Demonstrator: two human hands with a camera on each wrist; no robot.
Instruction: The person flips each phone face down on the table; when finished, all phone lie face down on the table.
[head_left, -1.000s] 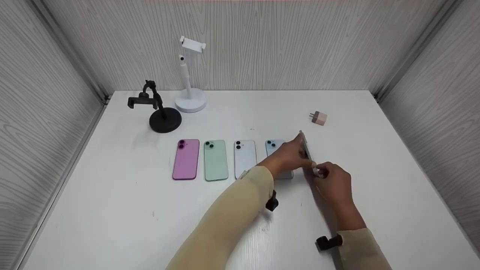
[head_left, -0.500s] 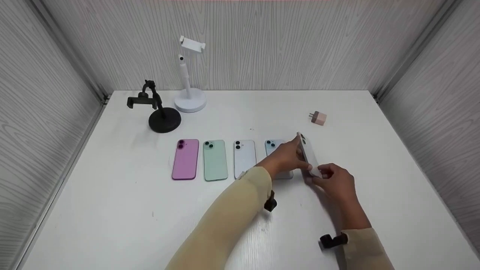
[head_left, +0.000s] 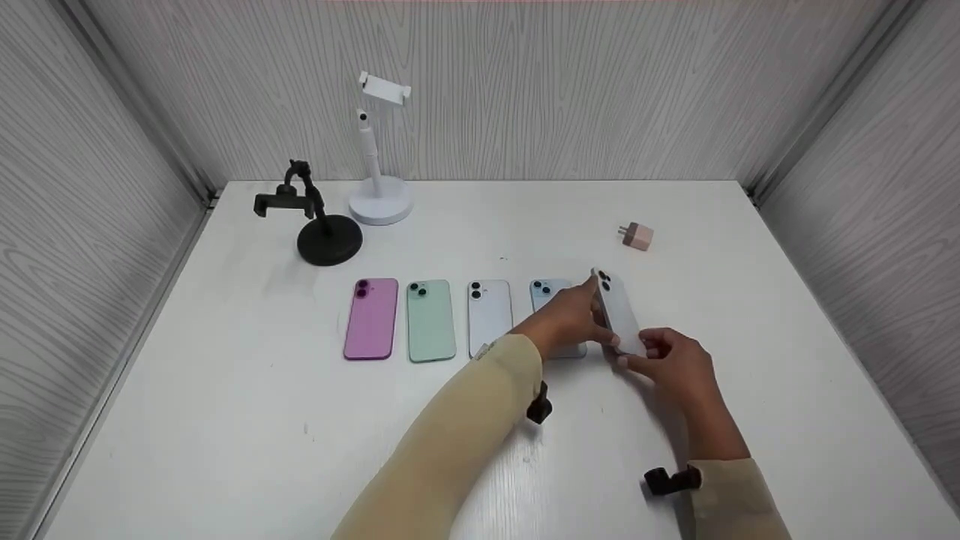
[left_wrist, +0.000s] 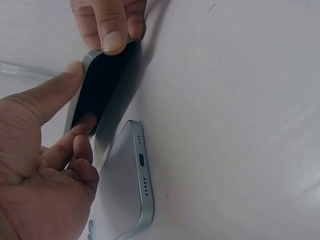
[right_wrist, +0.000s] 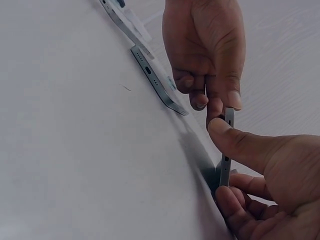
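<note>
A white smartphone (head_left: 621,319) with several dark camera lenses is held tilted just above the table by both hands. Its left long edge is gripped by my left hand (head_left: 571,315), thumb near the lower corner. My right hand (head_left: 679,367) pinches the near end between thumb and fingers. In the left wrist view the phone's dark screen (left_wrist: 102,82) faces down and left. Partly under my left hand lies a light blue smartphone (head_left: 550,289). Left of it, back up, are a white smartphone (head_left: 490,315), a green one (head_left: 432,322) and a purple one (head_left: 371,319).
A black phone stand (head_left: 330,241) and a white phone stand (head_left: 381,201) stand at the back left of the white table (head_left: 262,420). A pink charger plug (head_left: 639,237) lies beyond the held phone. Panel walls (head_left: 525,90) enclose the back and sides.
The held phone has rolled from nearly on edge towards lying flat, so its white back now faces up. The right hand has shifted slightly right and nearer with it; the left hand has barely moved.
</note>
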